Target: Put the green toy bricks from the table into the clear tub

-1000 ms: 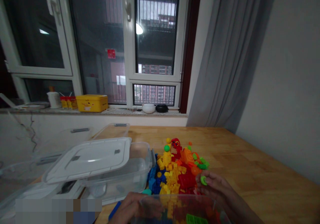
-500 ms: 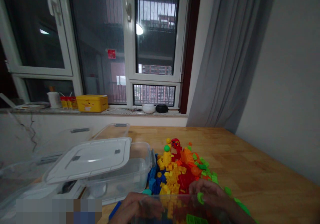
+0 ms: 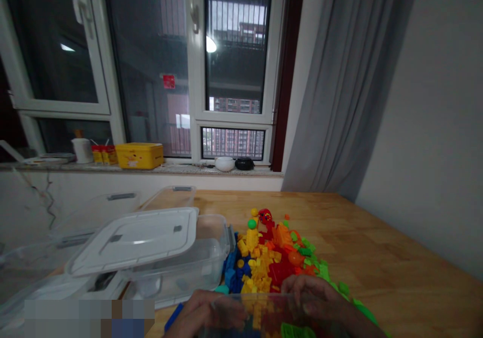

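A clear plastic box (image 3: 264, 298) stands at the bottom centre, cut off by the frame's edge; colours show through its wall. My left hand (image 3: 211, 312) is curled at the box's left side, its fingers partly seen through the plastic. Over the right side hangs my right hand (image 3: 315, 298), fingers loosely bent and apart, with no piece visible in it. A green block (image 3: 297, 331) shows low in the box. Beyond the box lies a heap of plastic toy bricks, with blue bricks (image 3: 234, 272), yellow bricks (image 3: 258, 267), red bricks (image 3: 279, 273), orange bricks (image 3: 283, 236) and green bricks (image 3: 322, 267) grouped by colour.
Left of the heap sits a clear storage box (image 3: 211, 262) with a white lid (image 3: 143, 240) resting tilted on it. More clear containers (image 3: 94, 222) stand further left. The wooden table (image 3: 377, 242) reaches right toward the wall. A yellow box (image 3: 139, 156) is on the windowsill.
A curved green piece was at my right fingers; it no longer shows there. My right hand has shifted slightly left and its fingers have loosened. My left hand stays in place.
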The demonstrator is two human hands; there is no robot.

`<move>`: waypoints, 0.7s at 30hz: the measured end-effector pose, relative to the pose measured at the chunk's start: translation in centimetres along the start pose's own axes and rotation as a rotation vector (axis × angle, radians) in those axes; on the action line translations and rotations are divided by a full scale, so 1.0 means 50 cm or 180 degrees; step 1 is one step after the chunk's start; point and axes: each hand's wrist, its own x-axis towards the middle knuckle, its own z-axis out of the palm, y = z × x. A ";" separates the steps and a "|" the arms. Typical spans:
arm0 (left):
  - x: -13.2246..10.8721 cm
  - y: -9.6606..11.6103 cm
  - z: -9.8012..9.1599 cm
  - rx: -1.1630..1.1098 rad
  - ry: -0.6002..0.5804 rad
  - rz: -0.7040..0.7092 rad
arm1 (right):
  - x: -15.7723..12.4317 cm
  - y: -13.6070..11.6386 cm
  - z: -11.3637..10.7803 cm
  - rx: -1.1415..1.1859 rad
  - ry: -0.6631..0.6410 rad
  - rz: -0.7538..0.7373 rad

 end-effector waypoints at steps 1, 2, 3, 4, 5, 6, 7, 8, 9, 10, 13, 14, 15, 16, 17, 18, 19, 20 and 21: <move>-0.004 0.004 0.002 -0.0036 0.0000 -0.0080 | 0.000 0.000 0.000 0.0018 -0.0013 0.0011; -0.010 0.011 0.007 -0.0044 0.0017 -0.0128 | 0.001 0.000 -0.001 0.0018 -0.0038 0.0015; -0.016 0.020 0.015 0.0000 0.0059 -0.0134 | 0.003 0.002 -0.003 0.0006 -0.0056 0.0017; -0.023 0.031 0.024 0.0064 0.0153 -0.0036 | 0.004 0.003 -0.005 -0.0012 -0.0050 0.0033; -0.030 0.042 0.034 0.0095 0.0207 0.0047 | 0.005 0.003 -0.007 -0.0042 -0.0026 0.0051; -0.037 0.051 0.043 0.0152 0.0251 0.0055 | 0.005 0.002 -0.008 -0.0086 0.0001 0.0067; -0.042 0.060 0.052 0.0213 0.0295 0.0054 | 0.005 -0.001 -0.008 -0.0139 0.0049 0.0079; -0.045 0.066 0.058 0.0248 0.0305 0.0018 | 0.003 -0.006 -0.007 -0.0211 0.0116 0.0104; -0.046 0.069 0.063 0.0237 0.0312 0.0012 | 0.001 -0.013 -0.005 -0.0293 0.0222 0.0139; -0.045 0.071 0.065 0.0173 0.0295 0.0043 | -0.002 -0.022 -0.004 -0.0361 0.0366 0.0193; -0.031 0.069 0.063 -0.0162 0.0090 0.0012 | -0.012 -0.045 -0.012 -0.0637 0.1096 0.0413; -0.026 0.067 0.059 -0.0237 0.0028 -0.0059 | -0.015 -0.050 -0.022 -0.0849 0.1336 0.0421; -0.020 0.064 0.055 -0.0262 -0.0009 -0.0147 | -0.017 -0.052 -0.036 -0.1146 0.1544 0.0400; -0.016 0.061 0.051 -0.0259 -0.0025 -0.0230 | -0.019 -0.052 -0.053 -0.1527 0.1676 0.0355; -0.013 0.058 0.046 -0.0249 -0.0021 -0.0280 | -0.022 -0.050 -0.073 -0.1923 0.1797 0.0312; -0.012 0.053 0.041 -0.0231 -0.0001 -0.0305 | -0.024 -0.047 -0.093 -0.2298 0.1882 0.0338; -0.012 0.047 0.036 -0.0210 0.0038 -0.0313 | -0.028 -0.043 -0.113 -0.2621 0.1943 0.0363; -0.012 0.041 0.031 -0.0187 0.0090 -0.0307 | -0.031 -0.039 -0.131 -0.2874 0.1982 0.0382; -0.013 0.033 0.025 -0.0163 0.0143 -0.0292 | -0.036 -0.036 -0.147 -0.3061 0.2009 0.0408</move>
